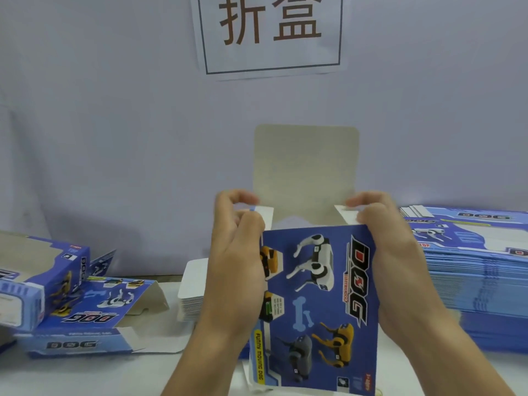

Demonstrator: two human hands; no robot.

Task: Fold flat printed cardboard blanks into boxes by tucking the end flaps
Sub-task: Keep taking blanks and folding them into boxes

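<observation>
I hold a blue printed box (317, 304) with robot-dog pictures upright in front of me, its top end open. My left hand (237, 258) grips its left side, with fingers curled over the small left end flap (264, 214). My right hand (391, 252) grips the right side and pinches the small right end flap (347, 214). The large grey top flap (305, 167) stands straight up behind both hands.
A tall stack of flat blue blanks (480, 272) lies at the right. Folded boxes (45, 278) and an opened blank (94, 318) lie at the left. A pile of white cards (193, 290) sits behind my left hand. A paper sign (271, 32) hangs on the wall.
</observation>
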